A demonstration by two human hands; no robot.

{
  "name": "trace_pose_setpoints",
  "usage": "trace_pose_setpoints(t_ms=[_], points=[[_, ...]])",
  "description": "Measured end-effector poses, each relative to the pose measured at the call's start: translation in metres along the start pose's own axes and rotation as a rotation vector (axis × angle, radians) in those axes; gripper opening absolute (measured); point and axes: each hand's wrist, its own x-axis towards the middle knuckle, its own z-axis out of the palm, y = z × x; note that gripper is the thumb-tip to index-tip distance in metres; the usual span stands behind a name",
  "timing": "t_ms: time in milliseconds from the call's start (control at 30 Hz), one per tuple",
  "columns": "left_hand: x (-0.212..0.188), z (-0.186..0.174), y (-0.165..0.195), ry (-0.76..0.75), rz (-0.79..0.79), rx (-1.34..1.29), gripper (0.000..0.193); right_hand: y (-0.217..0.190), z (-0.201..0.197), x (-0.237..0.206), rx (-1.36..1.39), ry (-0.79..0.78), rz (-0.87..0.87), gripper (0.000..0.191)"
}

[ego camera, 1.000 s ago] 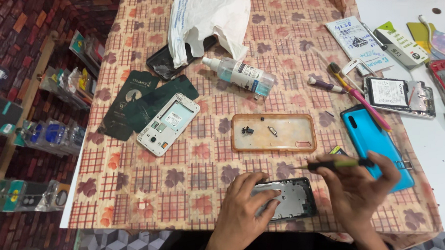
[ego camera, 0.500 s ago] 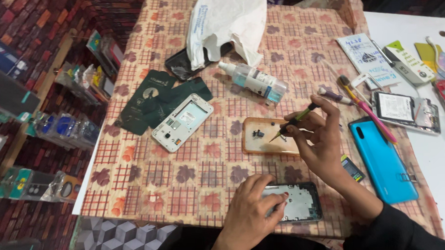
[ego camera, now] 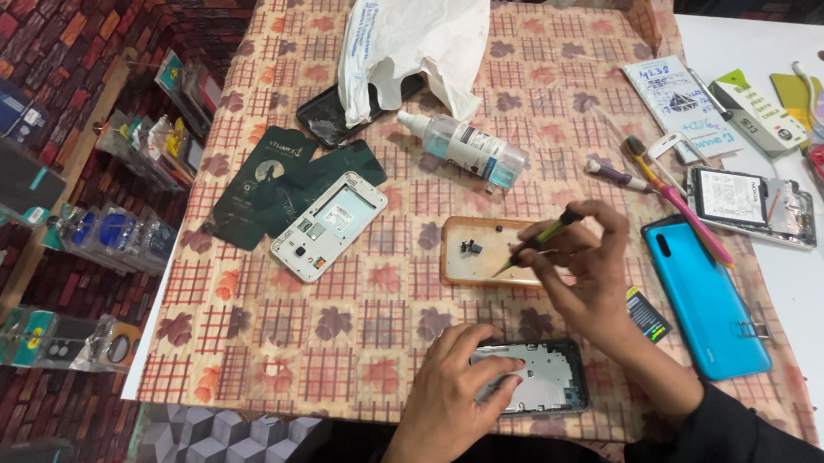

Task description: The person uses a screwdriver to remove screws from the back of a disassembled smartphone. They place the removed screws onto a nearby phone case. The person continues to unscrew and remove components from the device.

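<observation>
My right hand (ego camera: 589, 269) grips a thin green-and-black screwdriver (ego camera: 542, 240), its tip lowered into a clear orange phone case (ego camera: 475, 258) that serves as a tray and holds small dark screws (ego camera: 470, 248). My left hand (ego camera: 454, 385) rests flat on an opened phone (ego camera: 550, 380) with its bare metal frame showing, near the table's front edge. My right forearm crosses beside that phone.
On the patterned cloth (ego camera: 251, 337) lie a white phone frame (ego camera: 328, 225), dark green sleeves (ego camera: 278, 177), a spray bottle (ego camera: 464, 147), a white plastic bag (ego camera: 414, 40), a cyan back cover (ego camera: 705, 299), a toothbrush (ego camera: 676, 199) and more phone parts at right.
My right hand carried the screwdriver from the opened phone up to the orange case, where its tip now dips. My left hand stayed on the opened phone.
</observation>
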Motion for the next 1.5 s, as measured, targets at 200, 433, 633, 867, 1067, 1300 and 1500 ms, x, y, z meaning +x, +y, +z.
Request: trace_pose_setpoints(t_ms=[200, 433, 633, 867, 1067, 1300, 1500], points=[[0.0, 0.001, 0.002, 0.005, -0.002, 0.01, 0.015, 0.007, 0.015, -0.005, 0.024, 0.005, -0.014, 0.064], [0.0, 0.002, 0.001, 0.009, 0.016, 0.017, 0.015, 0.009, 0.009, -0.005, -0.029, 0.031, -0.023, 0.064], [0.0, 0.002, 0.0, -0.005, 0.013, 0.013, 0.015, 0.009, 0.008, -0.004, -0.019, 0.05, -0.042, 0.065], [-0.001, 0.001, 0.001, -0.002, 0.013, 0.007, 0.014, 0.004, 0.006, -0.002, -0.093, 0.099, 0.064, 0.065], [0.0, 0.001, 0.002, -0.002, 0.014, 0.005, 0.014, 0.001, 0.006, 0.0, -0.057, 0.15, 0.119, 0.064], [0.003, -0.006, -0.002, 0.023, 0.019, -0.056, 0.016, 0.003, 0.0, 0.0, -0.038, 0.131, 0.099, 0.065], [0.045, -0.035, -0.015, 0.044, 0.025, 0.114, 0.014, 0.003, -0.006, 0.002, 0.113, 0.139, 0.134, 0.064]])
